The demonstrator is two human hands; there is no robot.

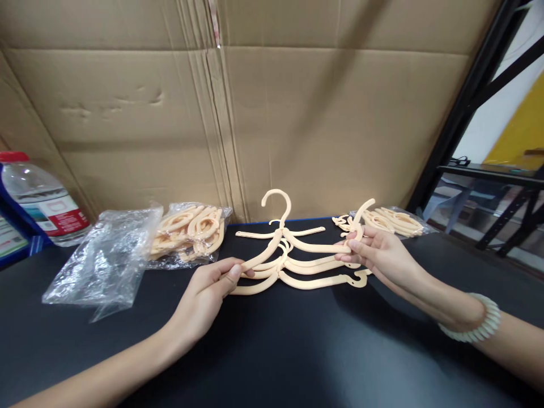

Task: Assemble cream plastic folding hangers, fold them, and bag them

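Head view: my two hands held a cream plastic hanger assembly (pixel 293 258) just above the black worktop (pixel 272 340), in front of the cardboard wall (pixel 297 124). My left hand (pixel 208 294) pinched the end of the assembly's left arm between thumb and fingers; my right hand (pixel 376 252) gripped the ends of its right arms together with a separate curved piece (pixel 362 214) that rose above the fingers. The hook (pixel 278 204) stood upright at the centre. An empty clear bag (pixel 106 255) lay to the left, a bag of hanger parts (pixel 191 229) just beside it, and more parts (pixel 395 221) behind my right hand. A water bottle (pixel 40 198) stood far left.
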